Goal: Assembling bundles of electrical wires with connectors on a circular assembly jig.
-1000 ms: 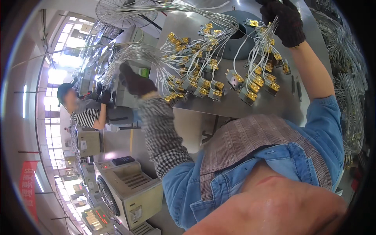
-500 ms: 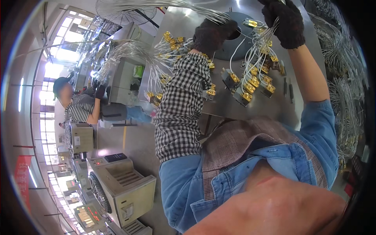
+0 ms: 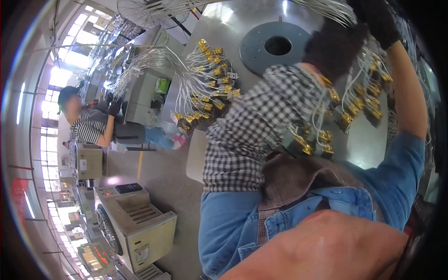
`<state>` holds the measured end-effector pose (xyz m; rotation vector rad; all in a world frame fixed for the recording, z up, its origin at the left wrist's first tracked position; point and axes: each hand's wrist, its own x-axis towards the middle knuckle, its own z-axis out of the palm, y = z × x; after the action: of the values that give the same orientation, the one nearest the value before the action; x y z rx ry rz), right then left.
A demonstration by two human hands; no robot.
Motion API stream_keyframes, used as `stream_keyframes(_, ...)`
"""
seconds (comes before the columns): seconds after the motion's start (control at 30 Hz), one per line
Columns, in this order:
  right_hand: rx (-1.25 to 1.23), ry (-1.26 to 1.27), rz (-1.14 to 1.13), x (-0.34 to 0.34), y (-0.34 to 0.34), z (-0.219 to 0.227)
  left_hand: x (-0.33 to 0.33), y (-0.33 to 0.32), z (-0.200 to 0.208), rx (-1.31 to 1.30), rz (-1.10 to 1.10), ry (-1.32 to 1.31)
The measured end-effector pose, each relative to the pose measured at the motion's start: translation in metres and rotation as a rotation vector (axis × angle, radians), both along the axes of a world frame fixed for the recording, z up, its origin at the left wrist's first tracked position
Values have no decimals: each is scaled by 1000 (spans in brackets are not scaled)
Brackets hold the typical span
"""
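Observation:
Both of my hands wear dark knit gloves and are at the far right of the metal table. My left hand [image 3: 337, 49] is closed around a bundle of thin silvery-white cables [image 3: 329, 10], which runs off toward the upper left. Beside it, near the upper edge, my right hand [image 3: 379, 22] is closed on the same bundle, its fingers partly hidden and blurred. Below the hands dangle several brass-coloured connectors [image 3: 358, 103] with dark blocks on white wire ends. Other connectors [image 3: 305, 145] from the bundle hang near my apron.
A grey disc with a central hole [image 3: 252, 56] is set in the tabletop. A second cable bundle with brass connectors [image 3: 217, 72] lies on the left side. A co-worker [image 3: 95, 123] stands at another bench; machines [image 3: 135, 224] line the floor. A fan [image 3: 154, 11] stands behind.
Both hands have moved right with the cable bundle and its hanging connectors, uncovering the grey disc and more of the left connectors. My view has shifted slightly.

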<state>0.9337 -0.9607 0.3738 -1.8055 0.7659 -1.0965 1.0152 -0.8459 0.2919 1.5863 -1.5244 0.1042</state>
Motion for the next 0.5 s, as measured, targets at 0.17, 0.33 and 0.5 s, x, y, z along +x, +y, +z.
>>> stream_keyframes(0.17, -196, 215, 150, 22, -59, -35, -21, -31, -42, -187, 6, 179)
stream_keyframes(0.33, -468, 493, 209, 19, -101, -52, -35, -68, -64, -182, 71, 166)
stream_keyframes(0.5, -539, 799, 232, 54, -97, -44, -32, -91, -67, -277, 155, 14)
